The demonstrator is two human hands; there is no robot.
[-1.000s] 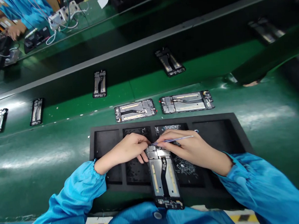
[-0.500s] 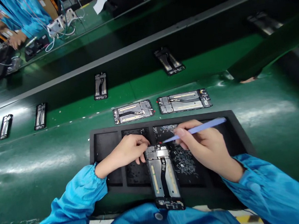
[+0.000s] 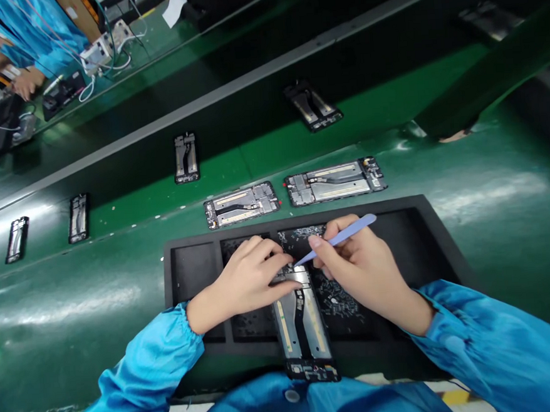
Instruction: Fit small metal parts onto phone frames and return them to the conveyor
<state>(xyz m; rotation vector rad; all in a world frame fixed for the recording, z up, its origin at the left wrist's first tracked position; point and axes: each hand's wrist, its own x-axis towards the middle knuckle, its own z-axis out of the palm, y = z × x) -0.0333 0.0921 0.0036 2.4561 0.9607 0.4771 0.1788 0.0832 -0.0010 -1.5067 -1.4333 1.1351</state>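
Green conveyor belt [image 3: 75,308] fills my view, with bare smartphone mid-frames [image 3: 334,184] laid out along it and a co-worker's hand [image 3: 24,88] well off at the far bench. Nearest me sits a black foam tray [image 3: 303,211], small dark parts [image 3: 338,303] strewn across one compartment. One phone mid-frame [image 3: 302,323] lies lengthwise on the tray, its lower end jutting past the near edge. Left hand [image 3: 245,283] lies over its upper end; I cannot tell whether the fingers clamp it or only press down. Right hand [image 3: 367,268] pinches a blue plastic spudger [image 3: 340,237] between thumb and fingers, its tip just at the frame's upper end. I judge the frame light and fairly stiff but thin, with slippery metal faces, so its long side edges look like the safest hold.
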